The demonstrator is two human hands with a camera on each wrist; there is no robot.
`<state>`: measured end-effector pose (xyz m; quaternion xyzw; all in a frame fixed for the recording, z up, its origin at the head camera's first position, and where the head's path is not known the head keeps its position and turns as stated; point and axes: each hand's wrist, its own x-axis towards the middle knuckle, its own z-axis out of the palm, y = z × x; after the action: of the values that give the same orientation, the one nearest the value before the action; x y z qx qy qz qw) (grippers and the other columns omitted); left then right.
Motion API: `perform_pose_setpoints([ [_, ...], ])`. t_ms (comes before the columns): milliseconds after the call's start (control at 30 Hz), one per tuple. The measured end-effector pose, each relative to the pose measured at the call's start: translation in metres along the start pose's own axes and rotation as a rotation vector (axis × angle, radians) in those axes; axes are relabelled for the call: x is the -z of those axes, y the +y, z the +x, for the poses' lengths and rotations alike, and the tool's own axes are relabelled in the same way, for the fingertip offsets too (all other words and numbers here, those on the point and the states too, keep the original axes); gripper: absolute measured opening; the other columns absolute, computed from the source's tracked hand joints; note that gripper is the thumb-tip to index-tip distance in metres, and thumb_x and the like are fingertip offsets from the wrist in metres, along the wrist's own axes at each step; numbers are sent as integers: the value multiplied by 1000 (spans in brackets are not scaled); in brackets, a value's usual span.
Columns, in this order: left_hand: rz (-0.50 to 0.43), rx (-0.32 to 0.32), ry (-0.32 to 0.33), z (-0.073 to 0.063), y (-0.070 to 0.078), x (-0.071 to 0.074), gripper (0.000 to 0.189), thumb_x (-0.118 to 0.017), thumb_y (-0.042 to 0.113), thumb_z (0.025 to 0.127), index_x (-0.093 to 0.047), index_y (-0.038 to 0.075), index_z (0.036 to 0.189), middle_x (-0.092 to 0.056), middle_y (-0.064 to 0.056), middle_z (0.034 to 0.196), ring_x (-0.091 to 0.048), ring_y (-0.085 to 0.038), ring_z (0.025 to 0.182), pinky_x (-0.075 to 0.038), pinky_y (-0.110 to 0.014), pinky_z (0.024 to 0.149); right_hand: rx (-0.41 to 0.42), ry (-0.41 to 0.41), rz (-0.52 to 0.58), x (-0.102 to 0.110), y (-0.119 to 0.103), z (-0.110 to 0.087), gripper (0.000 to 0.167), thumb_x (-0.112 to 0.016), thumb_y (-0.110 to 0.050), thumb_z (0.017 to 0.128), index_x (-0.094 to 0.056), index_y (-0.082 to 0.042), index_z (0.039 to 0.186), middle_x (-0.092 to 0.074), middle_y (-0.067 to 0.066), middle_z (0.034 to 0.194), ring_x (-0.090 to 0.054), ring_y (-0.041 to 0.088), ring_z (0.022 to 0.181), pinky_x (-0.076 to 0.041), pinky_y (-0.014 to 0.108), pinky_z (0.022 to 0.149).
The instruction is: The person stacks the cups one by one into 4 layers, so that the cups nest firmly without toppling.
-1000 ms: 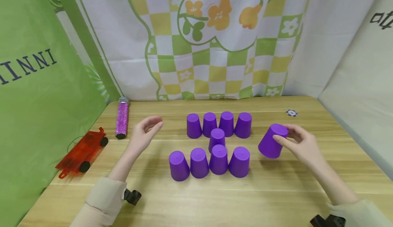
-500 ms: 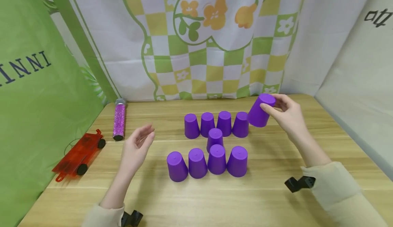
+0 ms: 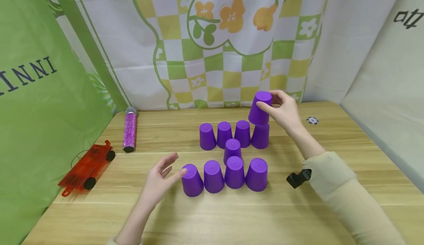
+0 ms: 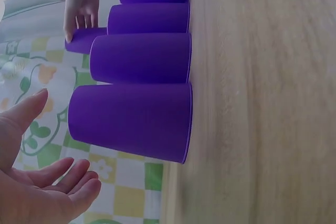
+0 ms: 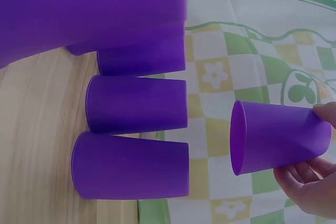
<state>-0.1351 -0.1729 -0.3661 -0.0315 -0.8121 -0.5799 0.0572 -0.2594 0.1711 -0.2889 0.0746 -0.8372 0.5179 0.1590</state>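
Note:
My right hand [image 3: 285,111] grips a purple plastic cup [image 3: 260,108], mouth down, by its upper part between thumb and fingers. In the right wrist view the held cup [image 5: 281,139] hangs above the row, apart from the cups there. The head view has it over the back row's rightmost cup [image 3: 260,136], whose top it partly hides. My left hand [image 3: 159,181] is spread beside the front row's leftmost cup [image 3: 192,182]. In the left wrist view a gap shows between its fingers [image 4: 60,182] and the nearest cup [image 4: 131,121].
Two rows of upside-down purple cups stand on the wooden table [image 3: 212,223], with one cup [image 3: 232,150] between them. To the left lie a glittery pink microphone-like tube [image 3: 130,131] and a red toy car [image 3: 87,169]. A poker chip [image 3: 312,120] lies back right.
My right hand has lifted the cup and carried it left over the back row. My left hand has come right and its fingers have spread near the front-left cup.

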Motion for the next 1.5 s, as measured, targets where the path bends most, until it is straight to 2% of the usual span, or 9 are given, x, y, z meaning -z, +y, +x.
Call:
perform_pose_setpoints([
  [133, -3, 15, -24, -3, -5, -8, 60, -78, 11, 76, -51, -2, 128, -54, -19, 133, -47, -32, 128, -37, -41, 111, 5, -16, -6, -7, 4, 4, 53, -70, -23, 85, -51, 4, 126, -60, 23, 117, -58, 28, 104, -50, 40, 98],
  [267, 6, 13, -41, -4, -7, -13, 64, -79, 10, 74, -50, -4, 129, -53, -20, 133, -46, -34, 129, -36, -42, 112, -11, -39, 4, -12, 10, 6, 55, -70, -22, 84, -50, 5, 127, -59, 24, 118, -58, 34, 109, -49, 42, 99],
  [500, -16, 14, -86, -4, -10, -22, 66, -80, 8, 72, -49, -6, 128, -53, -24, 131, -49, -34, 125, -37, -42, 110, -13, -51, 4, -18, 20, 6, 52, -70, -20, 84, -51, 5, 125, -59, 24, 118, -58, 35, 110, -49, 42, 100],
  [967, -33, 19, -98, -4, -13, -26, 61, -79, 6, 72, -52, -4, 126, -58, -20, 125, -55, -33, 118, -40, -47, 108, 4, -65, 14, -25, 31, 6, 49, -71, -14, 83, -51, 7, 123, -60, 27, 117, -58, 37, 109, -50, 43, 99],
  [1167, -42, 28, -79, -5, -13, -25, 59, -78, 3, 71, -53, -5, 124, -59, -21, 123, -55, -34, 117, -42, -47, 106, 19, -68, 20, -27, 30, 7, 49, -70, -13, 84, -51, 8, 123, -60, 28, 116, -58, 38, 109, -49, 44, 99],
  [1500, -48, 61, -46, -5, -13, -23, 53, -80, 1, 70, -56, -6, 116, -62, -19, 115, -58, -31, 113, -47, -39, 103, 23, -65, 15, -28, 31, 8, 49, -70, -15, 84, -51, 7, 123, -60, 27, 116, -58, 37, 109, -49, 44, 100],
])
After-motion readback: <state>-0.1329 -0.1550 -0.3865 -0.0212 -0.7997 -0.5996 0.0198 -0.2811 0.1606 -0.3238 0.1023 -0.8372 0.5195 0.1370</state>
